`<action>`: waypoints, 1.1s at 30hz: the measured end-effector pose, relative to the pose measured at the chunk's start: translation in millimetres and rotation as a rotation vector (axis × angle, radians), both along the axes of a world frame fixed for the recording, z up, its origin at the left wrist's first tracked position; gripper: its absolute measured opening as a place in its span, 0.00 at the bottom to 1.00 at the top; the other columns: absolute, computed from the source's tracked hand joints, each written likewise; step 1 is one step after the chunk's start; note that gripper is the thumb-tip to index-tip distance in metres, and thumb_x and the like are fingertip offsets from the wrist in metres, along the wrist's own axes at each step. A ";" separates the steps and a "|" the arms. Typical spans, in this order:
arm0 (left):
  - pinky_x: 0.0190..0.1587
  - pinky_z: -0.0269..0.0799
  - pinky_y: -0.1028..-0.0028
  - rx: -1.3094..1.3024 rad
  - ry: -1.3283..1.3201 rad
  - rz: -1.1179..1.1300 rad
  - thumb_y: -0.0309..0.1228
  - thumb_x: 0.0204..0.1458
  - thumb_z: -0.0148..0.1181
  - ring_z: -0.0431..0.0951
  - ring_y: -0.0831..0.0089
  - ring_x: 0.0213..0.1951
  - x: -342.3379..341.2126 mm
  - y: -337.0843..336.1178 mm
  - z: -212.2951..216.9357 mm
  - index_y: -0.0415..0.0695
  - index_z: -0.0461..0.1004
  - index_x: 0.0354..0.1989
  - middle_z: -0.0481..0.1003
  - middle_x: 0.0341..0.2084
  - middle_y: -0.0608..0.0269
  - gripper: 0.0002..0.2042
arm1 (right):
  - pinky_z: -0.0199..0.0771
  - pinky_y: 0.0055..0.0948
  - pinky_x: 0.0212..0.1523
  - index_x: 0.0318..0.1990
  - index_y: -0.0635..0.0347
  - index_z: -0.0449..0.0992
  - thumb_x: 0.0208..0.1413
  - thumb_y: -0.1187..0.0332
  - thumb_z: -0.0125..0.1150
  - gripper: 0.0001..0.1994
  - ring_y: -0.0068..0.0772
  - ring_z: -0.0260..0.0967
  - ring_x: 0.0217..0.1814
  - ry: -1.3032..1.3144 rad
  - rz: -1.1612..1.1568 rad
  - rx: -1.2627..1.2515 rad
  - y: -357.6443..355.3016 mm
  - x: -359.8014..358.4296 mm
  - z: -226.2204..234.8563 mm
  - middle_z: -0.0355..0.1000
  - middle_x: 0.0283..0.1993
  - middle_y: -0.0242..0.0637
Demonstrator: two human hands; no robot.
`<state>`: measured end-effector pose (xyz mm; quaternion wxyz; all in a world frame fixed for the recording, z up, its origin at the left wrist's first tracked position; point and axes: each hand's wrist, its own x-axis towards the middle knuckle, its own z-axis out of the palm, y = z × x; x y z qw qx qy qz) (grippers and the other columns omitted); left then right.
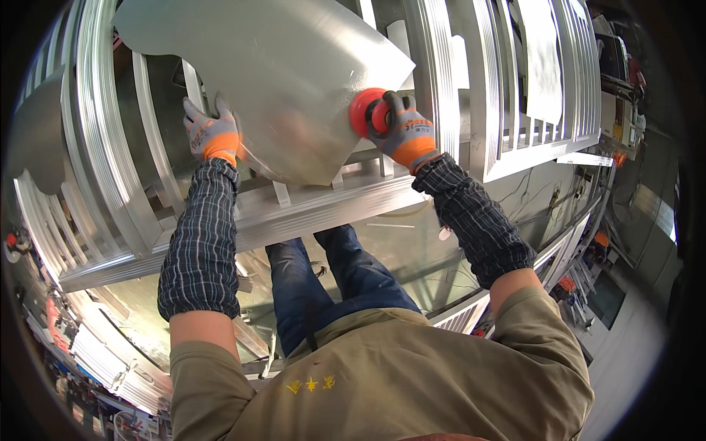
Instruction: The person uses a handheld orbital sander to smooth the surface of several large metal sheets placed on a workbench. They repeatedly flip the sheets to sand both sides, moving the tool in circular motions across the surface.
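Note:
A large shiny metal sheet [294, 81] with a curved outline lies across the aluminium frame [257, 224] in front of me. My right hand [405, 131], in a grey and orange work glove, is closed on a round red suction cup [365, 112] with a dark middle. The cup sits against the sheet near its right edge. At the sheet's left edge is my left hand [212, 134], gloved the same way, with its fingers spread and the thumb beside the edge. Whether the left palm touches the sheet I cannot tell.
Aluminium slats [151, 132] run under and beside the sheet. Another pale panel [540, 62] lies on the frame to the right, and a grey cut sheet [40, 136] at the far left. Stacked profiles [110, 360] and scattered gear lie at lower left.

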<state>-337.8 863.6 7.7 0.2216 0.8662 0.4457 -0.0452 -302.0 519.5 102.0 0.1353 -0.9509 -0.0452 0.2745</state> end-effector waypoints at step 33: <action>0.66 0.69 0.57 -0.376 -0.391 0.099 0.48 0.65 0.56 0.72 0.48 0.64 -40.0 41.3 -46.2 0.45 0.60 0.73 0.70 0.64 0.42 0.32 | 0.82 0.50 0.42 0.61 0.49 0.68 0.50 0.50 0.73 0.32 0.58 0.79 0.47 -0.042 0.562 -0.007 182.7 -42.4 2.1 0.71 0.52 0.58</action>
